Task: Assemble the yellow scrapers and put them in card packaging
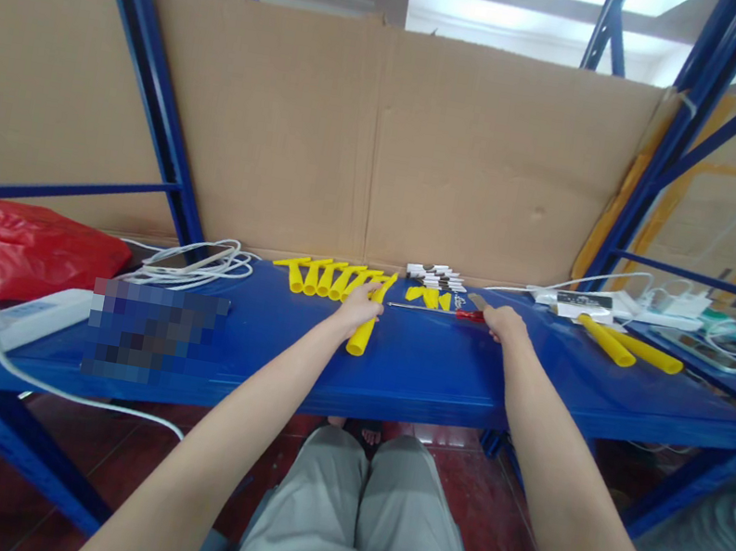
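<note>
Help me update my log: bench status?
Left grip around yellow plastic tube. Right grip at red-handled metal screwdriver, hold unclear. Screwdriver between grips, possible obstacle.

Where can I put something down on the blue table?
Between the held yellow tube and the right hand, in front of the screwdriver; also between that hand and the far-right yellow tubes. Crowded: the back, around the white pieces, and far left, around the red bag.

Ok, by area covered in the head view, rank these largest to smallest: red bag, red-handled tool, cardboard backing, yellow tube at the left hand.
1. Cardboard backing
2. Red bag
3. Yellow tube at the left hand
4. Red-handled tool: thin, though it looks longer than the tube
</note>
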A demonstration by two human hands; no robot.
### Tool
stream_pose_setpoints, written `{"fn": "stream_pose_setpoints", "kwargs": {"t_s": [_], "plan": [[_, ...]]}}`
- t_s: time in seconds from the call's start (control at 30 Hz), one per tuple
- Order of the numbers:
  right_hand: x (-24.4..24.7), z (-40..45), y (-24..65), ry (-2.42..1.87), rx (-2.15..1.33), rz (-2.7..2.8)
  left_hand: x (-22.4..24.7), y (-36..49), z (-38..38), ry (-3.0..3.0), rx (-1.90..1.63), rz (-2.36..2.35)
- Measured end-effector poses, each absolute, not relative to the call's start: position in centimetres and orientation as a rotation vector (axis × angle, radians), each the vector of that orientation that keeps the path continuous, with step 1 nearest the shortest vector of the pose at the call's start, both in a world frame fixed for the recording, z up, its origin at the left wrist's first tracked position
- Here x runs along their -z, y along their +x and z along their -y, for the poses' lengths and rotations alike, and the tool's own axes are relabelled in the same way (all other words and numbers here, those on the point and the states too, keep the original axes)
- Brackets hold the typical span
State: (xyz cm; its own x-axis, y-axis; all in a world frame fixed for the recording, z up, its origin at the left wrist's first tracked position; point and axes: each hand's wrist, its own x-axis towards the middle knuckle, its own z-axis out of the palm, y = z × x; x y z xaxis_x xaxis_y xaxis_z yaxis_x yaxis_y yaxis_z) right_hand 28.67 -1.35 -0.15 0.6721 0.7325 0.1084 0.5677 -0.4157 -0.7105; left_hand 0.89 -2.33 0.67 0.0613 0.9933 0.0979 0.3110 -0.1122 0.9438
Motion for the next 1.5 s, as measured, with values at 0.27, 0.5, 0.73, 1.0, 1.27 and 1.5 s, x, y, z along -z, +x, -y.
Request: {"fn": "stream_pose_setpoints", "kwargs": {"t_s": [0.27,0.5,0.73,1.0,1.27,1.5], "plan": [[-0.4,2.6,28.8,-2.344,-0.266,1.121,0.2,1.1,2.0,1.72,-1.034,-1.351],[-1.1,3.6,28.1,-2.345,-0.266,1.117,0.4,1.2,1.9,1.684,-1.025,-1.384],[-1.6,3.4,26.9,-2.222,-0.024,1.313,0.2,1.3,2.4,1.656,-1.012,-1.41],[-0.7,2.6,24.9,-1.946,-0.115,1.926,0.3,1.3,2.1,1.663,-1.006,-1.449],[-1.0,3.0,26.0,-2.269,-0.098,1.644,0.8,1.3,1.6,1.718,-1.022,-1.46],[0.2,1.6,28.1,-2.338,-0.062,1.437,0.7,1.4,1.8,1.788,-1.015,-1.478]]}}
